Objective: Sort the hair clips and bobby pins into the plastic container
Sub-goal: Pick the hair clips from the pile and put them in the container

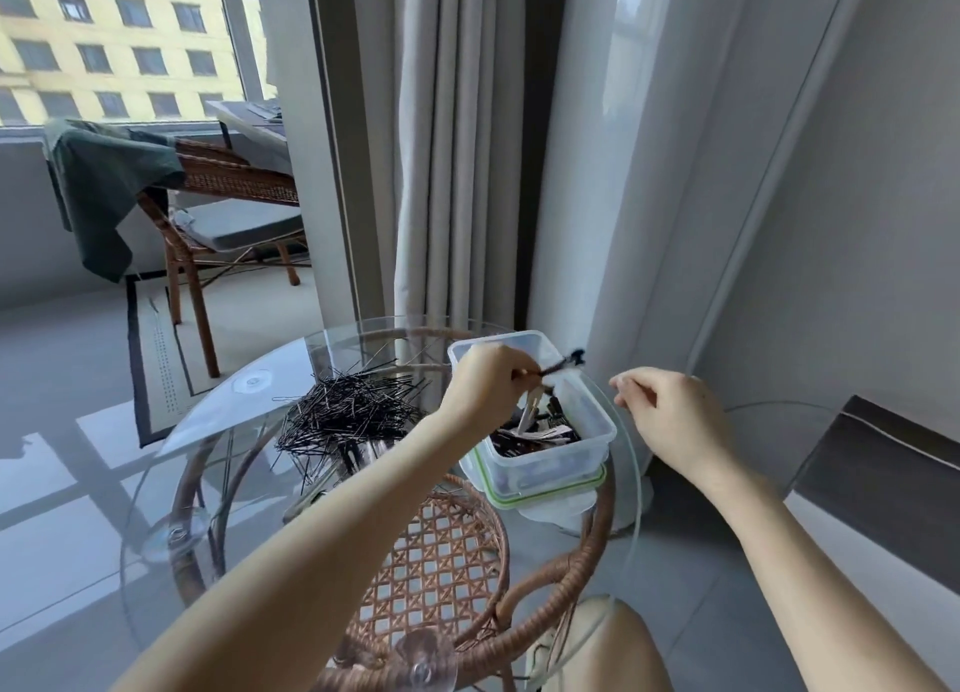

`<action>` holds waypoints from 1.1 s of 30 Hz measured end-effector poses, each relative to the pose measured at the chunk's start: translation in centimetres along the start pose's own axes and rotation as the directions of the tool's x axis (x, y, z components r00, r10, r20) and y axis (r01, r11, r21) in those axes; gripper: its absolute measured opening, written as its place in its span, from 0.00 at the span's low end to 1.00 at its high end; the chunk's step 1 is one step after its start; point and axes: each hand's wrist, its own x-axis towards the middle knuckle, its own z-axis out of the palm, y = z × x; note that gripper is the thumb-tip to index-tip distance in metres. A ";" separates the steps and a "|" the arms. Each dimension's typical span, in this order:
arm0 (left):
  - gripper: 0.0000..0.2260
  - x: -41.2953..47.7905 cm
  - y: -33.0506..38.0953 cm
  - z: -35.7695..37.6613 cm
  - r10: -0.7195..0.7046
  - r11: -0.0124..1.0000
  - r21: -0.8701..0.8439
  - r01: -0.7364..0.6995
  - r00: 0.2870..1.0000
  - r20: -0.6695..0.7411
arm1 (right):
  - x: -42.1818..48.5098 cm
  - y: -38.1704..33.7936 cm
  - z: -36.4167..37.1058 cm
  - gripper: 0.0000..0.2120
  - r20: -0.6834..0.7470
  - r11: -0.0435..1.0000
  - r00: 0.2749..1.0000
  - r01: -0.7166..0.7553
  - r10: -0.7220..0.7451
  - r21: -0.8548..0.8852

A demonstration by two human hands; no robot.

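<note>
i have two hands here: one left hand [488, 379] and one right hand [670, 416]. there is one plastic container [545, 465] on one round glass table [244, 416]. left of it lies one pile of black bobby pins [353, 410], too many to count. one dark clip [563, 361] is in my left fingers. the hair clips [540, 434] inside the container i cannot count. one rattan chair [228, 182] stands far left.

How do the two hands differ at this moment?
The left hand pinches a dark hair clip; the right hand holds nothing, fingers loosely curled. The left hand is over the clear plastic container; the right hand is off to its right. Both are bare, held in the air.
</note>
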 end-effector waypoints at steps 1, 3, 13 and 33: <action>0.07 -0.2 -0.5 0.2 -0.006 0.997 0.077 -0.002 0.995 0.098 | -0.2 0.1 0.1 0.12 0.005 1.000 1.000 0.007 -0.007 -0.003; 0.08 -0.4 -1.2 0.0 -0.008 0.983 0.180 -0.044 0.961 0.276 | -0.3 -0.1 0.2 0.12 0.011 1.000 1.000 0.014 -0.014 0.005; 0.11 0.2 0.3 0.2 -0.137 0.858 0.484 -0.172 0.831 0.539 | -0.6 -3.7 1.5 0.13 0.071 0.998 0.996 0.061 -0.061 0.001; 0.15 -11.7 -9.9 -8.1 -0.320 0.886 0.394 0.246 0.938 0.134 | -5.7 -12.5 9.7 0.23 0.513 0.961 0.812 0.237 -0.277 0.143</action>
